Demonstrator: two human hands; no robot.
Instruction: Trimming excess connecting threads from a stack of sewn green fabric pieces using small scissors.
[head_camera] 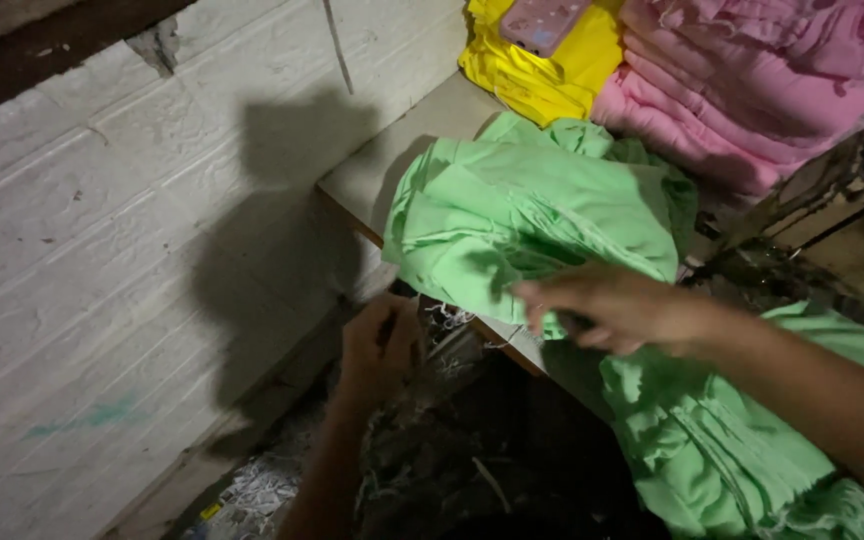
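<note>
dimly, tabletop abuts white wall.

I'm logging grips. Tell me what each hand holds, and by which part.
The right hand pinches the green cloth at its lower edge by the table's rim. The left hand is closed on something small and dark; what it is cannot be told.

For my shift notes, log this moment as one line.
left hand: low by table edge, grip unclear | right hand: on green cloth | behind: yellow stack, pink stack
</note>
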